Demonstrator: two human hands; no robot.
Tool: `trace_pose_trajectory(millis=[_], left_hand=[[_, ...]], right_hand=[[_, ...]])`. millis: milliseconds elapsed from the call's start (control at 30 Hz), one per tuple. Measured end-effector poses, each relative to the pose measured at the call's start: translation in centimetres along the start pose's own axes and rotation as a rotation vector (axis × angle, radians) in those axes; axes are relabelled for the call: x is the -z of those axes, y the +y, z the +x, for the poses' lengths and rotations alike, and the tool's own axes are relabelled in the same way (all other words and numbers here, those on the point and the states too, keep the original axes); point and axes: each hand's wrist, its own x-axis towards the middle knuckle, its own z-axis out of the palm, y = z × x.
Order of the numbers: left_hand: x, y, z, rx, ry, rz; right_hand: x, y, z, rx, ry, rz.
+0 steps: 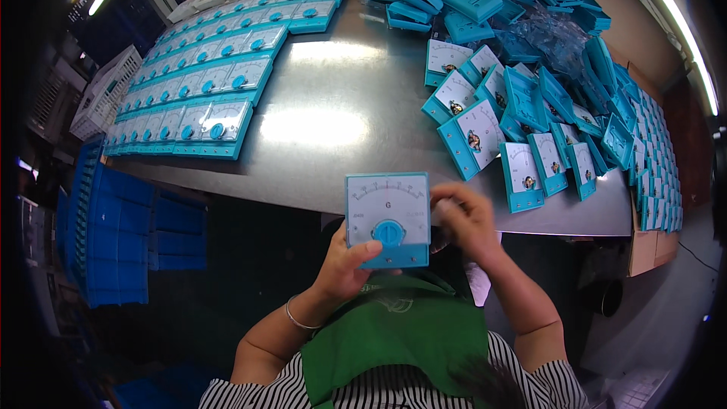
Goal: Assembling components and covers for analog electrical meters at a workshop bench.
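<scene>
A person in a green vest over a striped shirt holds a blue panel meter (pixel 388 218) upright in front of the chest, just off the near edge of the metal table (pixel 333 117), its white dial face and round blue knob turned toward the camera. The left hand (pixel 344 265) grips the meter from below at its lower left corner, thumb laid on the front by the knob and the fingers (pixel 362 256) closed around the base; a thin bracelet (pixel 297 318) sits on that wrist. The right hand (pixel 471 220) is at the meter's right edge, its fingers (pixel 450 198) curled in and pinching the upper right side of the case, partly behind it so the exact contact is hidden. On the table's far left side, neat rows of finished meters (pixel 198 95) lie face up, side by side, running toward the far left corner. On the right side, a loose heap of meter housings (pixel 530 68) is piled toward the far right corner, and several open meters without knobs (pixel 485 132) lie tilted near the right part of the near edge. Beyond the left edge of the table stand blue plastic crates (pixel 125 231) and a white basket (pixel 102 95).
</scene>
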Motion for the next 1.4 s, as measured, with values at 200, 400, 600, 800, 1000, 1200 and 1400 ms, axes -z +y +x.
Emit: trace_pose_trajectory(millis=[200,400,600,800,1000,1200,1400], left_hand=[[-0.9,-0.7,-0.5,0.022,-0.033,-0.085],[-0.5,-0.7,-0.5,0.065,-0.036,-0.079],[-0.3,-0.4,-0.5,0.087,-0.029,-0.069],[0.3,-0.3,-0.2,0.112,-0.039,-0.105],[0.5,-0.2,-0.1,0.128,-0.036,-0.107],[0.2,-0.2,0.1,0.117,-0.044,-0.068],[-0.3,-0.2,0.2,0.11,-0.027,-0.038]], right_hand=[[-3.1,2.6,-0.7,0.199,-0.273,-0.028],[-3.2,2.9,-0.9,0.358,-0.25,-0.094],[-3.5,3.5,-1.0,0.401,-0.235,-0.107],[-3.7,3.6,-0.6,0.41,-0.242,-0.079],[-3.9,3.5,-0.5,0.442,-0.233,-0.073],[-4.2,4.6,-0.6,0.317,-0.195,0.084],[-3.9,4.0,-0.9,0.408,-0.183,0.038]])
